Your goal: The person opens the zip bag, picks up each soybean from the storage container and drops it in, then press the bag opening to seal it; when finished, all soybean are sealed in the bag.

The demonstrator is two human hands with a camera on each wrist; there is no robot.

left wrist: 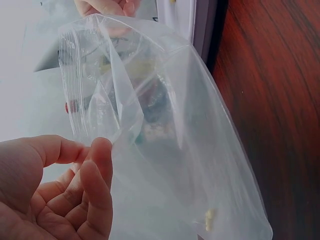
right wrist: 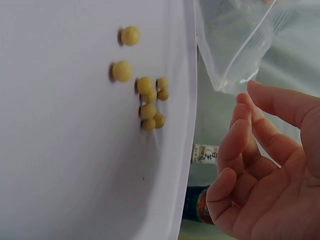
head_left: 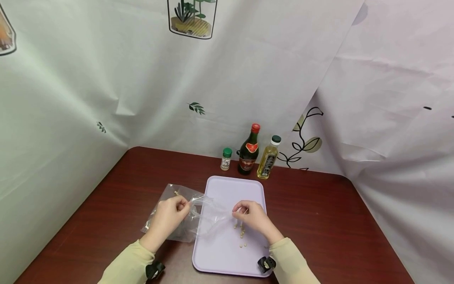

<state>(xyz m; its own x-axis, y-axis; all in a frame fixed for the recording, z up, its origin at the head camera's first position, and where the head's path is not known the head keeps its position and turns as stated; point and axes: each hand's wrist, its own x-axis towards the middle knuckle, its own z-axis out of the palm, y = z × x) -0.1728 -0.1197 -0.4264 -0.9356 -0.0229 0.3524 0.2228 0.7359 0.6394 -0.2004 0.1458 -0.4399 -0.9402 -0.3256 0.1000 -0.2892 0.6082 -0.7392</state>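
Note:
A clear zip bag (head_left: 184, 228) stretches between both hands, over the tray's left side and the table beside it. My left hand (head_left: 168, 215) pinches the bag near its zip edge, thumb against forefinger, as the left wrist view shows. At the bag's opposite corner, the thumb and forefinger of my right hand (head_left: 253, 217) pinch the plastic above the tray. A few pale yellow beans (left wrist: 209, 220) lie low inside the bag. Several round yellow soybeans (right wrist: 146, 100) rest on the lilac tray (head_left: 234, 262), below and beside the right hand.
Behind the tray stand a small green-capped shaker (head_left: 226, 159), a dark red-capped bottle (head_left: 248, 154) and an oil bottle (head_left: 268, 157). The dark red wooden table (head_left: 319, 221) reaches a printed white cloth (head_left: 149, 79) at the back and sides.

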